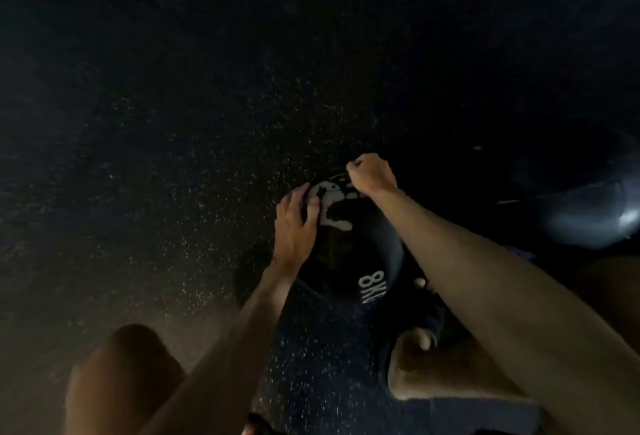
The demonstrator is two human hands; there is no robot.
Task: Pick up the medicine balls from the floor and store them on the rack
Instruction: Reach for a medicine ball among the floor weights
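we note the black round medicine ball with white 8kg lettering [353, 254] resting on the dark speckled rubber floor [173, 157]. the left hand [294, 223] presses flat and spread on the ball's side. the right hand [370, 173] curls over its far edge, gripping. the step appears to be the pick-up. next comes a firm two-handed lift. the rack is not in view.

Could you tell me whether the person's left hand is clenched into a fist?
No, the left hand rests with straight, spread fingers against the black round medicine ball with white print.
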